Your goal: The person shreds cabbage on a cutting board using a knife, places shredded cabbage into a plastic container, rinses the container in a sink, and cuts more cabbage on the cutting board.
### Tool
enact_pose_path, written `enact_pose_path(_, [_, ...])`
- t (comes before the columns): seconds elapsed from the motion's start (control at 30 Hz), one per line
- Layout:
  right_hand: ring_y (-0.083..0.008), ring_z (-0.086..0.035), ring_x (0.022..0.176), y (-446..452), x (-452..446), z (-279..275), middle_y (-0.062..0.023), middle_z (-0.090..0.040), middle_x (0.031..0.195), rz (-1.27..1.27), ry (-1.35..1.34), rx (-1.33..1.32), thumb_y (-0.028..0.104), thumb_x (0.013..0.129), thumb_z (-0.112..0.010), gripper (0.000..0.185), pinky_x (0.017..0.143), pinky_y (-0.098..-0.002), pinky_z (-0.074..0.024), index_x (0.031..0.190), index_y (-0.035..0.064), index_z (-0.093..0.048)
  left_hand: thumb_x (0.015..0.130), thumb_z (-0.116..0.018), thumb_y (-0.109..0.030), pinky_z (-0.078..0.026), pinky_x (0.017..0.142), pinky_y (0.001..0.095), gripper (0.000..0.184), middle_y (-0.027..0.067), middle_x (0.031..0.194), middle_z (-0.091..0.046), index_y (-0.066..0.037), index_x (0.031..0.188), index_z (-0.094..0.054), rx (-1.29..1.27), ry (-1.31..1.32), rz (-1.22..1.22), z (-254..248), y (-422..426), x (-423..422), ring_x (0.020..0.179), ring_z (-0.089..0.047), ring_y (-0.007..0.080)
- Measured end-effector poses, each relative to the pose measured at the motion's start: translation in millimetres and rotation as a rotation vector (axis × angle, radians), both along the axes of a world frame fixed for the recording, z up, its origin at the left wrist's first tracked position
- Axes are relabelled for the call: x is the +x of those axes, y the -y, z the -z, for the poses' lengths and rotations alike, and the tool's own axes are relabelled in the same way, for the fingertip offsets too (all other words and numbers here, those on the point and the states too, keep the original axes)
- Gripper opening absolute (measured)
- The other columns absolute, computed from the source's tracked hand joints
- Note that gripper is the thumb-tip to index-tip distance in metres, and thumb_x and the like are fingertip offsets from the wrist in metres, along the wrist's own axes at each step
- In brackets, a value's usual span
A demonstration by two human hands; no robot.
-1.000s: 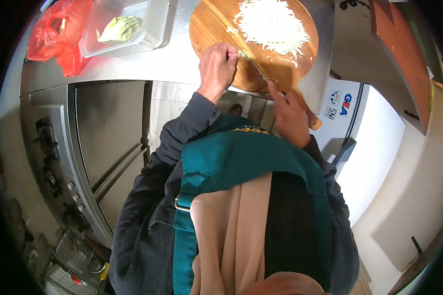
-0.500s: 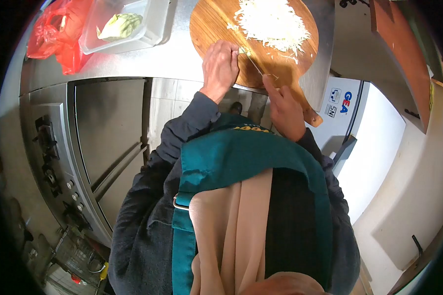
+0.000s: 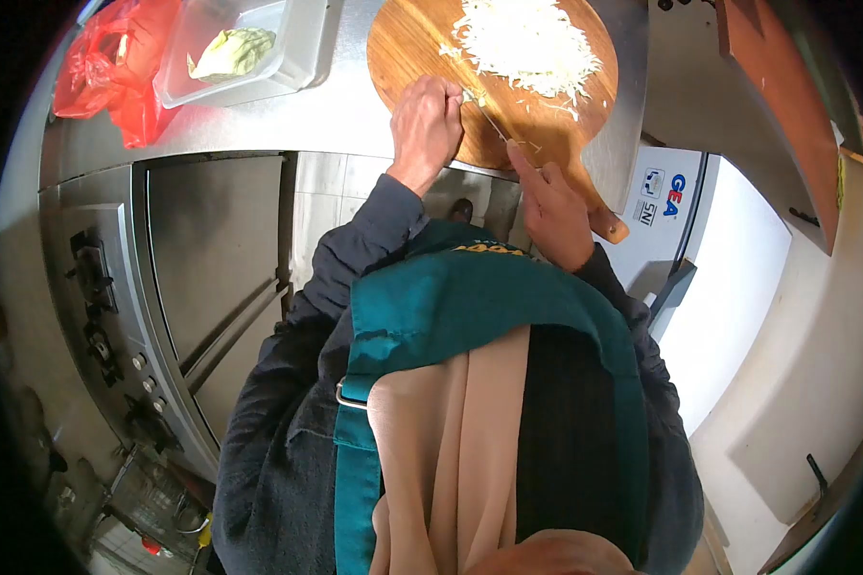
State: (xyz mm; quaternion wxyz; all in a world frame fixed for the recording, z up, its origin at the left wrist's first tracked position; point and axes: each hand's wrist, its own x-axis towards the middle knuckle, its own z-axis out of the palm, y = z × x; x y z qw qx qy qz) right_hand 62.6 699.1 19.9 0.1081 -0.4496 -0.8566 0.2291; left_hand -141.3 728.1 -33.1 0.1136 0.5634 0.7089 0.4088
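Observation:
My left hand (image 3: 426, 131), fingers curled together, presses a small piece of cabbage (image 3: 468, 96) on the round wooden cutting board (image 3: 408, 43). The cabbage is mostly hidden by my fingertips. My right hand (image 3: 552, 206) is closed round a knife (image 3: 492, 122), its index finger stretched along the top. The thin blade points up and left, its tip end beside the cabbage near my left fingers. A heap of shredded cabbage (image 3: 527, 43) covers the board's upper right, with a few loose shreds close to the blade.
A clear plastic container (image 3: 300, 48) with a cabbage piece (image 3: 232, 54) stands on the steel counter (image 3: 249, 129), left of the board. Beside it lies a red plastic bag (image 3: 115, 72). The board's handle (image 3: 606, 222) juts over the counter edge. A stove (image 3: 101, 278) is at the left.
My right hand and the knife have shifted slightly up and left. My left hand has moved up a little, still on the cabbage piece.

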Motion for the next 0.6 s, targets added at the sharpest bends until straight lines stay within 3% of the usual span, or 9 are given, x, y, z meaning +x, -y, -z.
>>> enact_pose_path(0.17, [-0.033,-0.058,0.072,10.2,15.1,1.4,-0.0128,-0.052,0.084,0.037,-0.112,-0.084,0.006,0.083,-0.05,0.056,0.062,-0.0436,-0.0494,0.137,0.0216,-0.042,0.08,-0.063,-0.012,-0.047,0.068,0.0378,0.009,0.011,0.08,-0.061,-0.004,0.082,-0.06,-0.076,0.056,0.004,-10.7,-1.1,-3.6,0.078,-0.06,0.0285])
enact_pose_path(0.43, [-0.0336,-0.057,0.066,6.8,9.5,-11.9,-0.0124,-0.051,0.081,0.04,-0.081,-0.104,0.006,0.086,-0.049,0.054,0.059,-0.0445,-0.0478,0.137,0.0227,-0.042,0.08,-0.064,-0.013,-0.046,0.068,0.0381,0.01,0.0117,0.081,-0.062,-0.004,0.081,-0.061,-0.098,0.066,0.014,-13.1,-1.6,-3.2,0.077,-0.06,0.0281])
enact_pose_path(0.53, [-0.0334,-0.056,0.065,9.2,8.8,-12.0,-0.0126,-0.05,0.081,0.036,-0.082,-0.097,0.006,0.086,-0.048,0.053,0.059,-0.0454,-0.0478,0.136,0.0211,-0.042,0.079,-0.061,-0.008,-0.044,0.072,0.0406,0.005,0.0132,0.08,-0.059,-0.004,0.077,-0.058,-0.113,0.082,-0.001,-14.8,-0.2,-0.6,0.084,-0.057,0.0322])
enact_pose_path(0.6, [-0.0334,-0.056,0.065,7.4,6.7,-10.8,-0.0128,-0.05,0.081,0.028,-0.068,-0.1,0.006,0.086,-0.048,0.053,0.059,-0.0459,-0.0478,0.136,0.0202,-0.042,0.08,-0.064,-0.013,-0.046,0.069,0.0374,0.01,0.0119,0.082,-0.062,-0.003,0.082,-0.062,-0.105,0.035,-0.01,-13.3,-0.5,-1.4,0.08,-0.06,0.0285])
